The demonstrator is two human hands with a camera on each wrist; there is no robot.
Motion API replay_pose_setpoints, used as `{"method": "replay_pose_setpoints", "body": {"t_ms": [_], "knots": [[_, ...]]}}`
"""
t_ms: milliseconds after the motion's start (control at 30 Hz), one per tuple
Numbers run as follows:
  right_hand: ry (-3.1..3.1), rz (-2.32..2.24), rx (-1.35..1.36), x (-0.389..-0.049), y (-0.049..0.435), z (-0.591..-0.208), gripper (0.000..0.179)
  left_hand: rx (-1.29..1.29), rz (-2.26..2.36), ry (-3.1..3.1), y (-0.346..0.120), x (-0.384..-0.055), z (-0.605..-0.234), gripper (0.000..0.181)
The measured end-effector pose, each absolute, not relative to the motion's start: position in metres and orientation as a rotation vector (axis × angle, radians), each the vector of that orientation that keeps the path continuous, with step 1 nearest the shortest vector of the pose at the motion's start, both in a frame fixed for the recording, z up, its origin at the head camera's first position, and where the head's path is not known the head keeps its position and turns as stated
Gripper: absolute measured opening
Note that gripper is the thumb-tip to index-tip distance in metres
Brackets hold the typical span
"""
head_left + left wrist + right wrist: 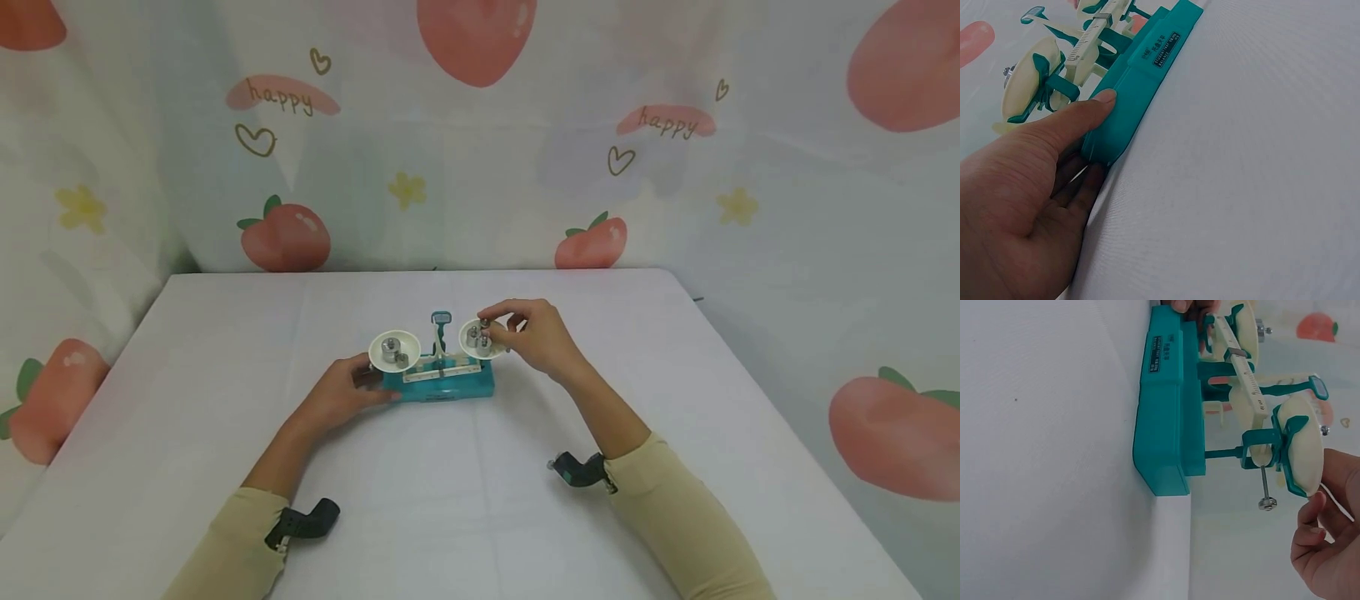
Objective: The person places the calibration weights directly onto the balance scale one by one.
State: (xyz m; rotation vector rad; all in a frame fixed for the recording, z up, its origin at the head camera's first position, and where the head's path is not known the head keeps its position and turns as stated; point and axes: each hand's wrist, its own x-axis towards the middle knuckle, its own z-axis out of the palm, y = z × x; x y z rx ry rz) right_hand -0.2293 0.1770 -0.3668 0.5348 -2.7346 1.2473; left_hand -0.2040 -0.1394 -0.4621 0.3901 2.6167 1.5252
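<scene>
A teal balance scale (438, 385) with two cream pans stands on the white table. My left hand (341, 392) holds the left end of its base, the thumb lying on the front face in the left wrist view. Metal weights (392, 350) of different sizes sit on the left pan (375, 360). On the right pan (493, 348) stand several small metal weights (472, 335). Above that pan my right hand (536, 333) pinches another small weight (484, 323) between thumb and fingers. In the right wrist view the tilted pan (1304, 447) hides what those fingertips hold.
White cloth covers the table (420, 500) around the scale. An adjusting nut (1267, 504) sticks out from the beam's right end. Behind the table hangs a curtain (480, 183) printed with peaches. A black wrist camera (303, 523) is strapped at each sleeve.
</scene>
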Motion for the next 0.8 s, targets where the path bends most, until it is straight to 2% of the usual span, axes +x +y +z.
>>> {"method": "replay_pose_setpoints", "body": {"t_ms": [800], "knots": [[-2.655,1.197,0.63,-0.2336,0.1788,-0.3754,0.015,0.368,1.512,2.609,-0.1399,-0.2057,-0.4626,0.075]]}}
